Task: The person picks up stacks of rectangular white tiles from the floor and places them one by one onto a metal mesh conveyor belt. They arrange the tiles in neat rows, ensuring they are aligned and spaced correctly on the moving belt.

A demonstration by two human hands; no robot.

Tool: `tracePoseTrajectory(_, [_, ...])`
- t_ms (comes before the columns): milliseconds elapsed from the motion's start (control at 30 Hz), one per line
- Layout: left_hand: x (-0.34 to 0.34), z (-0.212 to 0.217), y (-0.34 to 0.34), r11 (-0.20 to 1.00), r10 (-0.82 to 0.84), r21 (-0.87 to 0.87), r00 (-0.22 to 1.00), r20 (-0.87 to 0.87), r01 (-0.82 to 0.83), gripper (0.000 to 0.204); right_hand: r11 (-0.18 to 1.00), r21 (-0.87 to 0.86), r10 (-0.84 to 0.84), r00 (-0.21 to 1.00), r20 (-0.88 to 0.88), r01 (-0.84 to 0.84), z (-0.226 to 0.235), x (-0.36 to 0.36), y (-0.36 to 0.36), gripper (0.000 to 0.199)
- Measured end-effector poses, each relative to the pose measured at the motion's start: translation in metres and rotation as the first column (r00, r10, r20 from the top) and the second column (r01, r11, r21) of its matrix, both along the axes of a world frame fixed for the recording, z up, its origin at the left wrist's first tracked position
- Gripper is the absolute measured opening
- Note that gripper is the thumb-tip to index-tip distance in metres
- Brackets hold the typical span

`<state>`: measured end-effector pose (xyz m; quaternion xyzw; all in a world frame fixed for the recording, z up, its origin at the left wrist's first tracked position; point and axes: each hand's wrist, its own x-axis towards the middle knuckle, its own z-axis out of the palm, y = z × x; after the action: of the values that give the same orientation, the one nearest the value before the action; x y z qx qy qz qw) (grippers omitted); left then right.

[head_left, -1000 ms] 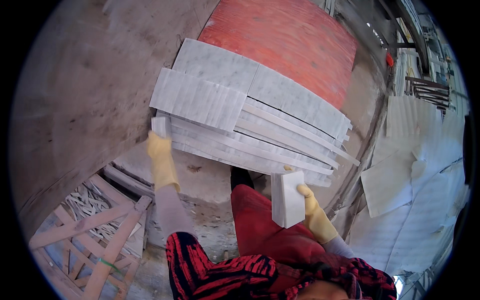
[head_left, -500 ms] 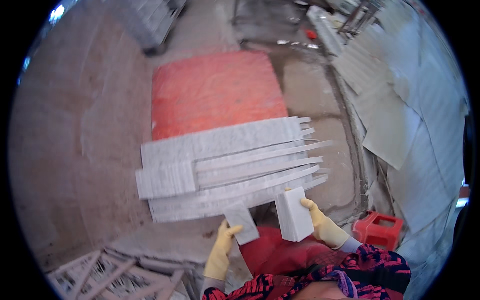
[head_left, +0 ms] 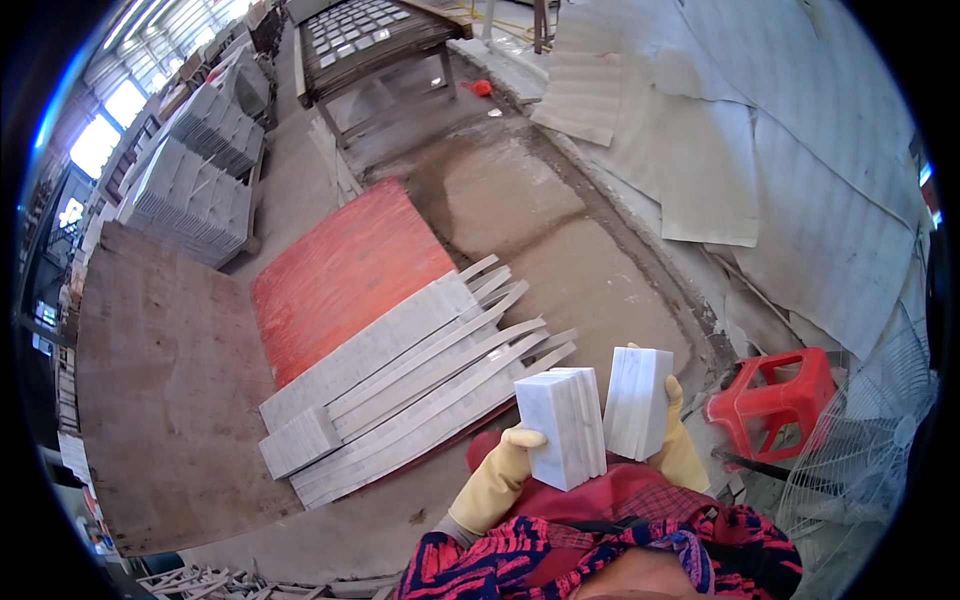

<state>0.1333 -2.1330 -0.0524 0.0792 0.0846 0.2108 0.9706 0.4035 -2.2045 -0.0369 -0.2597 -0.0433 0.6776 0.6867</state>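
In front of me my left hand, in a yellow rubber glove, is closed on a stack of white marble tiles with uneven edges. Beside it my right hand, gloved the same way, grips a second stack of white tiles. A narrow gap parts the two stacks. Beyond them, long pale stone strips lie side by side on a red board. A short row of small tiles sits at the strips' left end.
A red plastic stool and a wire fan guard stand at my right. An upright brown panel flanks the board on the left. Stacked slabs and a table bearing small pieces are farther off.
My view has swung right and lifted, showing more of the hall. My hands have brought the two stacks closer together; the left one now shows its several tiles.
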Motion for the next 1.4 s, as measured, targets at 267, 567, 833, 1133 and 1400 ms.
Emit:
tracePoseTrajectory(267, [0.147,0.008,0.045,0.975,-0.166,-0.152,0.986,-0.030,0.160,0.082,0.993,-0.065,-0.106,0.991,-0.083,0.100,-0.045,0.139,-0.014,0.086])
tracePoseTrajectory(567, [0.285,-0.017,0.206,0.973,-0.167,-0.168,0.985,-0.047,0.157,0.079,0.955,-0.170,-0.250,0.968,-0.027,0.242,-0.057,0.285,0.119,0.085])
tracePoseTrajectory(833, [0.350,0.048,0.376,0.995,0.068,-0.064,0.992,-0.109,-0.075,0.084,0.952,-0.256,-0.174,0.985,0.002,0.168,-0.026,0.381,0.263,0.084])
tracePoseTrajectory(1133, [0.372,0.060,0.518,0.930,0.362,-0.049,0.931,-0.046,-0.364,0.079,0.971,-0.239,-0.019,1.000,-0.008,0.017,-0.017,0.428,0.466,0.084])
tracePoseTrajectory(1400, [0.378,0.044,0.738,0.886,0.429,-0.107,0.885,-0.180,-0.451,0.066,0.970,-0.220,0.104,0.995,-0.001,-0.102,-0.031,0.448,0.727,0.084])
